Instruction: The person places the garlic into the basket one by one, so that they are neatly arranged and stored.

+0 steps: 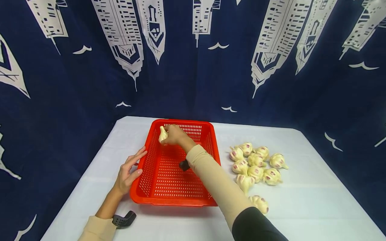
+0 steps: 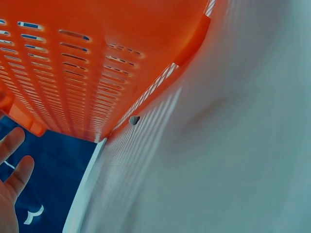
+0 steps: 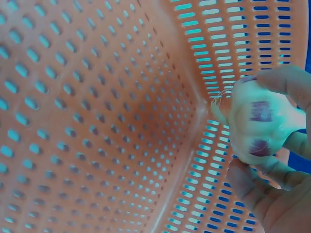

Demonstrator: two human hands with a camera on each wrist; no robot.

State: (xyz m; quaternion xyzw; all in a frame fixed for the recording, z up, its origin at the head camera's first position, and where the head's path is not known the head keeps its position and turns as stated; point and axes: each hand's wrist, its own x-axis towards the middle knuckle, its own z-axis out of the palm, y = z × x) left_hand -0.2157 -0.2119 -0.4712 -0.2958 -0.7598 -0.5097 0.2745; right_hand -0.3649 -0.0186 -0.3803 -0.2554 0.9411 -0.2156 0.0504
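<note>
In the head view a red slotted plastic basket [image 1: 178, 202] stands on the white table. My right hand [image 1: 176, 135] reaches over its far left part and grips a garlic bulb [image 1: 163, 134]. The right wrist view shows that bulb [image 3: 260, 121] between thumb and fingers, with purple patches on its skin, above the basket's floor and close to its slotted wall. My left hand [image 1: 128, 172] rests against the basket's left rim, fingers straight; in the left wrist view its fingers [image 2: 19, 177] show beside the basket's outer wall [image 2: 77, 73].
Several more garlic bulbs [image 1: 255, 160] lie grouped on the white table [image 1: 316, 201] right of the basket, one bulb [image 1: 259, 204] nearer the front beside the right sleeve. A dark blue curtain [image 1: 187, 83] with white building prints hangs behind the table.
</note>
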